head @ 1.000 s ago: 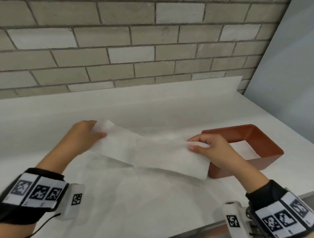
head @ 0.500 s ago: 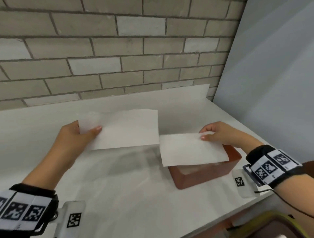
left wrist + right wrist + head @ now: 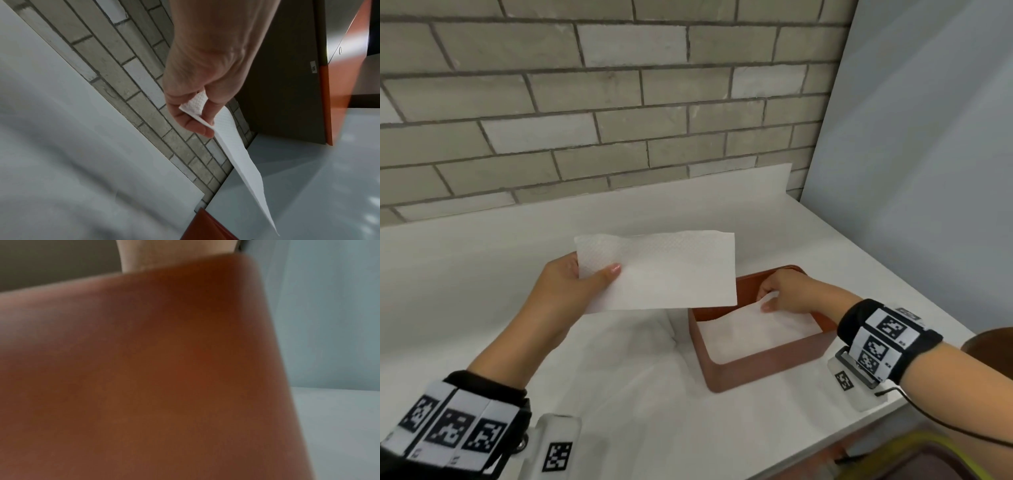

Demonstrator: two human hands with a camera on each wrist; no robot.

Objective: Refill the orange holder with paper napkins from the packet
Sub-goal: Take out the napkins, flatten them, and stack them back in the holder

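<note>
My left hand [image 3: 585, 281] pinches the left end of a white paper napkin [image 3: 671, 270] and holds it flat above the white table, just left of the orange holder [image 3: 763, 366]. In the left wrist view the thumb and fingers [image 3: 203, 123] grip that napkin [image 3: 232, 146] edge-on. My right hand [image 3: 784, 291] reaches into the holder and pinches the far corner of a second napkin [image 3: 750, 332] lying inside it. The right wrist view shows only the holder's blurred wall [image 3: 144, 369]. A faint clear wrapper [image 3: 626, 359] lies on the table under my left forearm.
A brick wall [image 3: 619, 102] runs behind the table [image 3: 482, 274]. A pale grey panel [image 3: 911, 171] closes off the right side. The table's front edge runs diagonally at lower right, with a dark, yellow-rimmed object [image 3: 928, 448] below it.
The two napkins came apart. My right hand lowered its napkin into the orange holder, while the left hand kept its napkin raised and shifted a little to the right.
</note>
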